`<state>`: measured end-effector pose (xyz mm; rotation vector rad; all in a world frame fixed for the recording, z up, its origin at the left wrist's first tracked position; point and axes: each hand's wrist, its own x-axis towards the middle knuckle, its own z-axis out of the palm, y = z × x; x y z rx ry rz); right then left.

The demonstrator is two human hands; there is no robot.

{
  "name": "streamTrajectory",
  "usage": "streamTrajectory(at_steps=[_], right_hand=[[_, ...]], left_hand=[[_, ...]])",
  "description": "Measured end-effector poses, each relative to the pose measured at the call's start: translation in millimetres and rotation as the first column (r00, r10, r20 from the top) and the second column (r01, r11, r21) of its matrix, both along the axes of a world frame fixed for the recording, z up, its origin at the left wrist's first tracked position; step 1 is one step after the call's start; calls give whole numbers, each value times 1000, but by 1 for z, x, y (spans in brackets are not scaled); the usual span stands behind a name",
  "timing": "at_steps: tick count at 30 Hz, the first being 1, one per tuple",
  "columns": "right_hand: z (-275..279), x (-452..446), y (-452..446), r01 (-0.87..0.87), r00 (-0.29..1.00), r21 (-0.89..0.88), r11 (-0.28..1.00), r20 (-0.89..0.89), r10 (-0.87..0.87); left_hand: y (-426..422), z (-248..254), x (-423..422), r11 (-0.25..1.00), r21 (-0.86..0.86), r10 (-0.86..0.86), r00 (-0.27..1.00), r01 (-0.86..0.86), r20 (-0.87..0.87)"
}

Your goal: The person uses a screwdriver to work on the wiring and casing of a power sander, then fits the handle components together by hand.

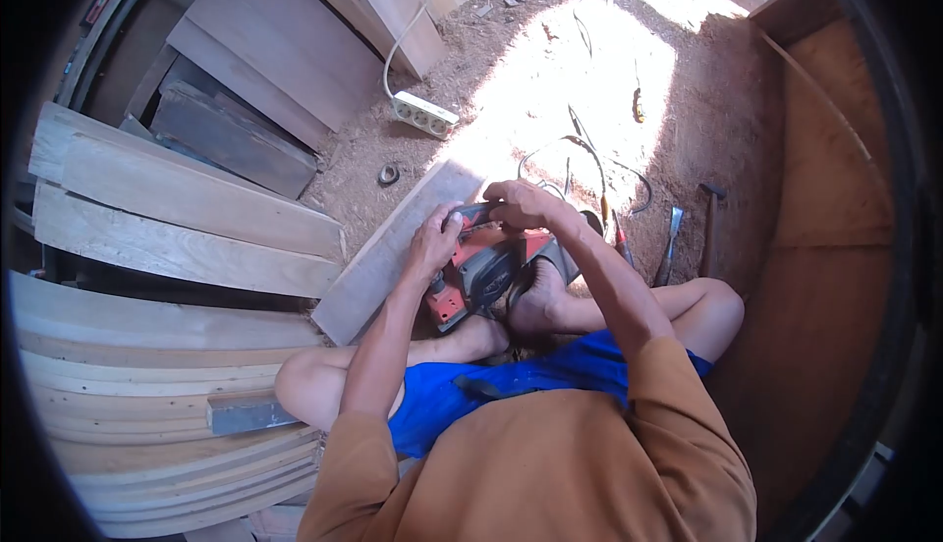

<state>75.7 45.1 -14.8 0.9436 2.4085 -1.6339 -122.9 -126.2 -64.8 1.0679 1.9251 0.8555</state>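
A red and black electric planer (488, 272) lies on its side between my crossed legs, close to my bare foot (538, 306). My left hand (433, 242) is closed at the near end of its black handle, thumb on top. At the handle's other end, my right hand (523, 205) has its fingers bent over the grip; the fingertips are partly hidden. A flat grey-brown plank (378, 272) lies on the ground just left of the planer. Dark cables (580, 139) run over the ground beyond my right hand.
Curved boards (187, 189) are stacked at the left. A white power strip (424, 115) and a small ring-shaped roll (389, 175) lie ahead. To the right are a chisel (671, 243), a hammer (711, 233) and a yellow-handled tool (638, 107), beside a brown wooden panel (830, 189).
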Motion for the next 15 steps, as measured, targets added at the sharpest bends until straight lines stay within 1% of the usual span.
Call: streamTrajectory(at_steps=[1,3,4,5,6,7,10,11,12,14,15], right_hand=[[10,7,0,70,998,-49,996,-6,-70],[-11,28,13,138,988,116,984,-80,-130],[-8,37,18,197,975,134,971,-131,-179],[-5,52,21,229,973,192,954,-80,-218],[11,65,20,258,965,250,933,-28,-259],[3,78,19,295,952,322,900,-18,-306],[-12,113,14,326,910,272,905,169,-379],[-29,124,6,386,891,301,872,124,-437],[-31,130,-3,420,859,306,855,169,-483],[-44,138,-17,433,828,307,848,235,-508],[-29,136,-28,439,818,266,858,275,-504]], left_hand=[[2,3,1,1000,-19,3,1000,-3,3],[3,1,2,999,-32,17,1000,-17,21],[4,-4,1,999,-24,27,999,-26,36],[6,-8,-2,999,-15,36,998,-35,51],[7,-9,-3,999,-17,34,997,-33,72],[8,-7,-5,999,-17,32,995,-31,94],[12,-1,-9,999,-41,43,983,-37,180],[12,1,-9,998,-52,53,977,-43,209],[13,3,-9,997,-62,62,970,-48,236],[14,4,-10,994,-83,98,949,-76,299],[13,2,-11,992,-93,117,937,-91,330]])
